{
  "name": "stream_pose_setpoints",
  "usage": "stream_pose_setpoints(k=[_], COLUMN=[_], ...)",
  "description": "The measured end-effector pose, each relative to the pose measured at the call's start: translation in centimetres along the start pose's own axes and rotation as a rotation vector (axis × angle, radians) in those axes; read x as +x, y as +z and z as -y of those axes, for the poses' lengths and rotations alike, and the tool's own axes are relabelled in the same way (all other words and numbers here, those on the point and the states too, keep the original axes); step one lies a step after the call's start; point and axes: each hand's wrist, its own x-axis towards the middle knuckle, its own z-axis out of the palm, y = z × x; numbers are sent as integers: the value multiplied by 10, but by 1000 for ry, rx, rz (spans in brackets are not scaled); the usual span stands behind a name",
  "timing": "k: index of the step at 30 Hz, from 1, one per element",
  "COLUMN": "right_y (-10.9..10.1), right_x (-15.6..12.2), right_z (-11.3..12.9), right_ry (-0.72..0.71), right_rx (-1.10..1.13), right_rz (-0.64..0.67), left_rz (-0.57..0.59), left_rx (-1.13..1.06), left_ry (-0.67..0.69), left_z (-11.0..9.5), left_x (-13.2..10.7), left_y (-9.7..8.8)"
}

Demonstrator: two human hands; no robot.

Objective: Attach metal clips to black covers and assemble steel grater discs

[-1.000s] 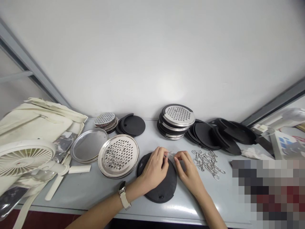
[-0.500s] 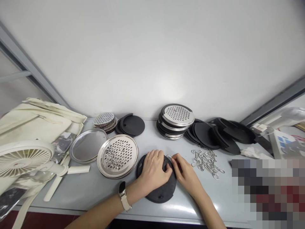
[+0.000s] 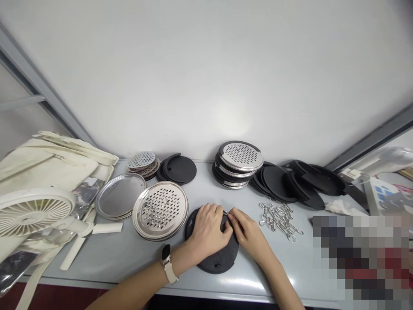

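Both hands have dropped from mid-air onto the disc (image 3: 219, 260). Now the left hand (image 3: 208, 228) lies flat on top of it, fingers loosely spread and gripping nothing, pinning it to the surface (image 3: 129, 254). Close beside it, the right hand (image 3: 250, 232) has its fingertips pinched on a wire clip (image 3: 226, 212) at the disc's far rim. That clip sits between the two hands, just past the left fingertips; its long axis is too small to tell. A pile (image 3: 280, 217) of spare ones lies to the right.

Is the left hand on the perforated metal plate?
No, the left hand rests on the black disc; the perforated metal plate lies untouched beside it.
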Motion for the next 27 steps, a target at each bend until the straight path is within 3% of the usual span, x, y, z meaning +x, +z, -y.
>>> stream_pose_setpoints(k=[4,11,27], right_y=[0,0,0], right_x=[0,0,-3], right_z=[1,-1,-2], right_ry=[5,-15,-7], right_rx=[-7,-11,-84], right_rz=[4,-9,5], left_rz=[-3,10,6], left_rx=[-67,-152,-266], left_ry=[-14,127,79], left_z=[0,1,3], left_x=[0,4,6], left_y=[-2,-4,-2])
